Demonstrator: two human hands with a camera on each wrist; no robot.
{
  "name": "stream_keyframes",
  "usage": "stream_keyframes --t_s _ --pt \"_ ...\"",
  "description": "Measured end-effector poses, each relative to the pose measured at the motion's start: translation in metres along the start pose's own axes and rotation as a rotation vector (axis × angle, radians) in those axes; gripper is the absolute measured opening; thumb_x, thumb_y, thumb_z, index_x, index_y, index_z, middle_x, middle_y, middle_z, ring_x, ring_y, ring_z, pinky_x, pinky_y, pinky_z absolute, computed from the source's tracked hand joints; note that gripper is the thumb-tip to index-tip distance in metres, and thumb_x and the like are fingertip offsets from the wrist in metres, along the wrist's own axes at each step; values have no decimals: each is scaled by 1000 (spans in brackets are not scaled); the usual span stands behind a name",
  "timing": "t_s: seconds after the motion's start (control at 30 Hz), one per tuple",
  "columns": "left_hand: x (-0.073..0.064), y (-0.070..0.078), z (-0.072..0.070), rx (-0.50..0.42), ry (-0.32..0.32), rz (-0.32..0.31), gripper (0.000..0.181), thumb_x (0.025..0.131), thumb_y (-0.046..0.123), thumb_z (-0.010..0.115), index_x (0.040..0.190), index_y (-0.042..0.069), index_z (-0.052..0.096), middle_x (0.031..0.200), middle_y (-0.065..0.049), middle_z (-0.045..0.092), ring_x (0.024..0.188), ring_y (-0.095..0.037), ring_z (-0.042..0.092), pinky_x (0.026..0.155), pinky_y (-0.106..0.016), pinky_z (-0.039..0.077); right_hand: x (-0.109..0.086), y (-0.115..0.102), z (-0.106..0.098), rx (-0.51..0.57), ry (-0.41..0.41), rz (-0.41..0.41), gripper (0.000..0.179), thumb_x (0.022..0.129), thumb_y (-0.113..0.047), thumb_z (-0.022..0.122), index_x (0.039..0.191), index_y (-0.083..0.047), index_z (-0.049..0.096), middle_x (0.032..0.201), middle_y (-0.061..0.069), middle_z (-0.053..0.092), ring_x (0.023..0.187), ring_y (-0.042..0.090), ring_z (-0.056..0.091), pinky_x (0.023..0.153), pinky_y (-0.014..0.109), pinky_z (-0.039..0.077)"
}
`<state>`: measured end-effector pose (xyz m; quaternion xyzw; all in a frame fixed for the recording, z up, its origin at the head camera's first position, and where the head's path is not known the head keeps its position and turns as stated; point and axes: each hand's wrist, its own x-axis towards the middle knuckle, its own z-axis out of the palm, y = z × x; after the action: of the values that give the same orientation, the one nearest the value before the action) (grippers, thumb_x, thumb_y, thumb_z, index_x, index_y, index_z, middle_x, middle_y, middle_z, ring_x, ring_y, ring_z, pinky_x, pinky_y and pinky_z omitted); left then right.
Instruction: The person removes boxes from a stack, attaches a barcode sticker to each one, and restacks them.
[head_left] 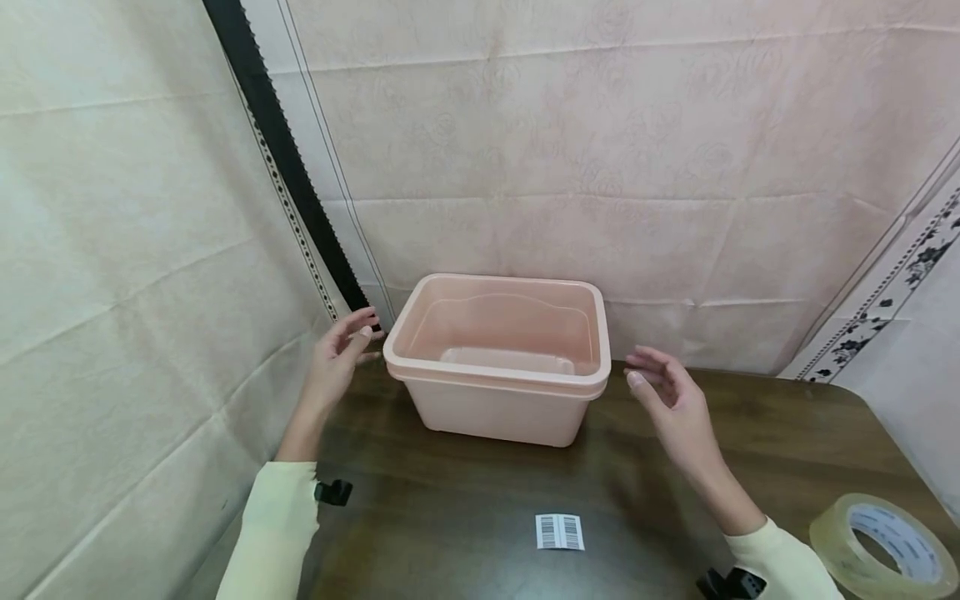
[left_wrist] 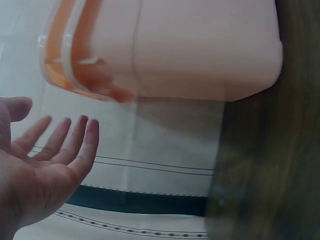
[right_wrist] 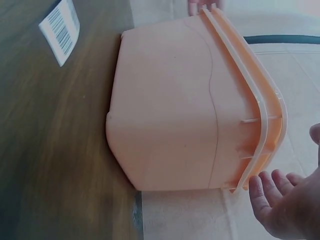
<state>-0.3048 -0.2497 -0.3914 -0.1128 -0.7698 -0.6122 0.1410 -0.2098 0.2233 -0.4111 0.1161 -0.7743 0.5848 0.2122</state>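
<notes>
A pink plastic bin (head_left: 495, 408) stands upright on the dark wooden table, its open top showing a bare inside. Just left of its rim is my left hand (head_left: 339, 358), fingers loosely bent and holding nothing. On the other side my right hand (head_left: 675, 408) hovers a little apart from the rim, also holding nothing. The left wrist view has the left hand (left_wrist: 50, 170) palm up below the bin's rim (left_wrist: 70, 55), with a gap between. In the right wrist view the right hand's fingertips (right_wrist: 260, 192) come close to the rim; whether they touch it I cannot tell.
A white barcode label (head_left: 559, 532) lies on the table (head_left: 435, 508) in front of the bin. At the lower right sits a roll of clear packing tape (head_left: 885, 546), close to my right sleeve. Cloth-covered walls (head_left: 600, 150) rise behind the bin and at both sides.
</notes>
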Motion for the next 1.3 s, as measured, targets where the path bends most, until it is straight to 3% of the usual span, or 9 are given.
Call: stream_keyframes --t_s 0.17,0.3,0.43,0.57,0.9,1.07,1.3 --pt "6 -11 3 -45 -101 -216 50 110 33 58 152 8 53 129 -2 68 102 -3 72 91 -32 64 7 -1 5 -34 -5 56 43 107 -21 63 146 -5 55 115 -12 67 99 1 65 82 14 56" --pt "11 -19 6 -105 -147 -293 45 110 27 56 146 -1 55 107 9 73 90 -5 72 83 -29 63 12 -3 7 -74 -22 148 47 106 -31 64 147 -8 55 102 -13 66 86 3 64 73 20 56" --pt "15 -22 7 -179 -144 -334 33 111 20 55 133 -3 61 92 10 75 83 -5 72 76 -26 62 20 -6 8 -22 -58 255 54 106 -39 65 149 -8 53 90 -14 68 78 6 64 67 23 56" --pt "18 -24 7 -256 -162 -356 22 111 16 53 123 2 66 92 8 77 84 -6 73 76 -25 62 25 -10 10 59 -89 335 59 105 -42 64 150 -7 50 84 -10 68 72 7 62 63 22 54" --pt "26 -29 6 -417 -226 -413 23 112 12 50 107 13 72 98 2 77 91 -10 74 82 -26 63 32 -13 15 160 -143 376 61 105 -38 65 152 -2 48 81 -9 67 66 8 63 59 23 52" --pt "31 -32 7 -458 -237 -444 20 112 12 50 113 10 70 98 -1 78 89 -12 75 81 -26 63 37 -16 15 176 -153 408 61 105 -32 67 152 2 47 79 -8 67 63 8 65 58 24 56" --pt "33 -33 9 -485 -213 -492 20 113 15 49 123 7 64 96 -2 80 87 -11 77 79 -25 64 44 -23 15 194 -198 486 65 104 -27 67 155 4 40 80 -5 76 68 10 74 68 30 65"
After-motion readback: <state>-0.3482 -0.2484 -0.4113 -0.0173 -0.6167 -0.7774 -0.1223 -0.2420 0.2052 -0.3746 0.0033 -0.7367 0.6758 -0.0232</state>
